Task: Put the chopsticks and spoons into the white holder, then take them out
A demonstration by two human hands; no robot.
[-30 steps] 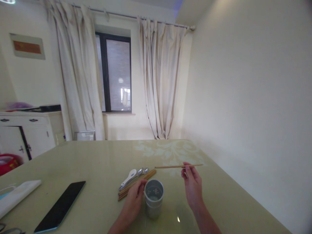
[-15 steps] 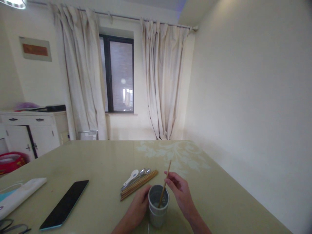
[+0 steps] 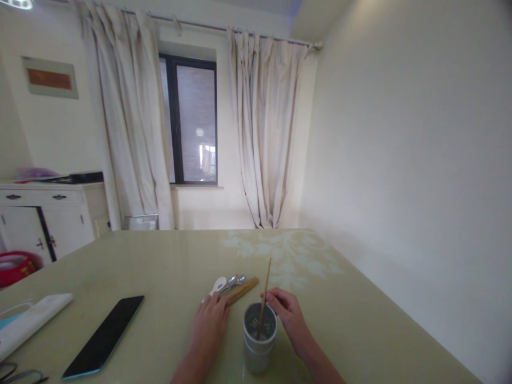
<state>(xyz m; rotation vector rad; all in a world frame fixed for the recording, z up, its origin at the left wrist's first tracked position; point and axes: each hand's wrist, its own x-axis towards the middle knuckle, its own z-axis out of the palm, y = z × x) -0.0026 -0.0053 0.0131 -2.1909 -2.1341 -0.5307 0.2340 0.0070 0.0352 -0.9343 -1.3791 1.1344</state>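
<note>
Your right hand (image 3: pixel 290 314) has stood one chopstick (image 3: pixel 263 296) in the grey holder (image 3: pixel 260 341) and rests loosely beside it, while your left hand (image 3: pixel 208 326) has shifted, fingers flat, onto the remaining chopsticks (image 3: pixel 242 289) and spoons (image 3: pixel 232 281) on the table (image 3: pixel 160 266).

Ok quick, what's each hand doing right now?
Left hand: resting flat on the chopsticks, open.
Right hand: beside the cup, by the upright chopstick; grip cannot be told.
</note>
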